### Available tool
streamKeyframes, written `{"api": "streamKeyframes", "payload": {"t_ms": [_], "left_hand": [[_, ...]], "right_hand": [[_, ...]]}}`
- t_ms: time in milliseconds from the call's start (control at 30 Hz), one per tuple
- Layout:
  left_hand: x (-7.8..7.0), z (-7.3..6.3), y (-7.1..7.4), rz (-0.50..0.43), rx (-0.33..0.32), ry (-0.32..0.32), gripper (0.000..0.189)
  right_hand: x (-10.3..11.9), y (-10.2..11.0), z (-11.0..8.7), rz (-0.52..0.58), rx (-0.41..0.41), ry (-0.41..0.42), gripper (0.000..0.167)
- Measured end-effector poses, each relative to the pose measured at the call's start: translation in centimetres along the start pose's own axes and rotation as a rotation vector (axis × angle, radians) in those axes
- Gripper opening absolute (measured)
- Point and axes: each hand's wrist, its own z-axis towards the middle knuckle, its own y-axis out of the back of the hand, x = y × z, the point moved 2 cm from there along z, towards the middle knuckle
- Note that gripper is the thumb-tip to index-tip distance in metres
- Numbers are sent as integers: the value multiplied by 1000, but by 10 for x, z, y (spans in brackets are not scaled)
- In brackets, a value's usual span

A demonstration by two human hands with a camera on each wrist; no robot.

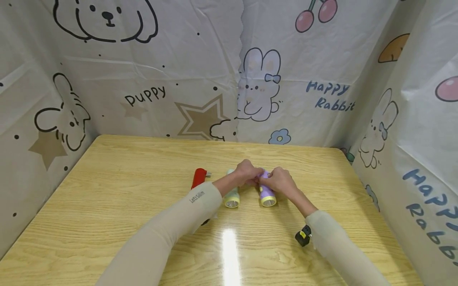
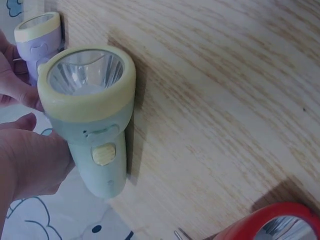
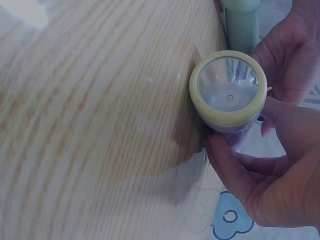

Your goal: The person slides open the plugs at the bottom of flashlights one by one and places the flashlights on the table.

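Observation:
A purple flashlight [image 1: 267,194] with a pale yellow rim lies on the table, its lens toward me. My right hand [image 1: 280,180] grips its body from the right, with thumb and fingers around it in the right wrist view. From the left, my left hand [image 1: 247,171] reaches over and pinches at its tail end; those fingertips are partly hidden behind the flashlight. Under my left forearm lies a light green flashlight [image 2: 102,155], with a yellow rim and a yellow switch. Further left is a red flashlight [image 1: 198,178] with metal prongs [image 1: 208,174] sticking out of its side.
The wooden table [image 1: 143,159] is enclosed by a cloth backdrop [image 1: 200,71] printed with cartoon animals. A small black and yellow device [image 1: 303,236] sits at my right wrist. A light reflection shines on the table's front middle.

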Motion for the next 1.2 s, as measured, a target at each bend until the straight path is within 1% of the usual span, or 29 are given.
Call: {"api": "streamKeyframes", "payload": {"t_ms": [67, 167, 233, 300, 400, 500, 633, 733, 800, 867, 933, 1000, 1100, 1200], "left_hand": [[-2, 2, 2, 23, -11, -3, 31], [-5, 6, 4, 91, -35, -30, 31], [-7, 8, 6, 103, -38, -43, 32], [-10, 8, 8, 89, -41, -56, 37], [-14, 3, 12, 31, -35, -81, 43], [-18, -1, 18, -7, -39, -127, 39], [-23, -1, 28, -35, -54, -177, 28], [-25, 1, 34, -51, -60, -208, 26], [-27, 2, 38, -44, -74, -228, 26], [-27, 2, 42, -42, -80, -251, 30], [-27, 2, 45, -21, -93, -279, 37], [-27, 3, 49, 20, -112, -319, 42], [-28, 3, 54, 112, -161, -395, 42], [-29, 4, 60, 194, -213, -467, 40]], "right_hand": [[0, 1, 0, -2, -1, 1, 51], [1, 4, -1, 9, 4, -9, 52], [1, 6, 0, 6, 1, -15, 53], [2, 8, 1, 2, 0, -16, 53], [3, 11, 2, -26, -2, -15, 56], [5, 15, 2, -42, 2, -14, 59], [8, 22, 4, -52, -14, -7, 60], [9, 27, 7, -58, -37, 16, 59], [11, 30, 8, -63, -47, 35, 57], [12, 33, 9, -70, -57, 45, 54], [14, 36, 9, -91, -71, 48, 50], [15, 39, 10, -113, -85, 44, 47], [17, 42, 11, -152, -109, 30, 46], [18, 46, 13, -178, -122, 22, 50]]}}
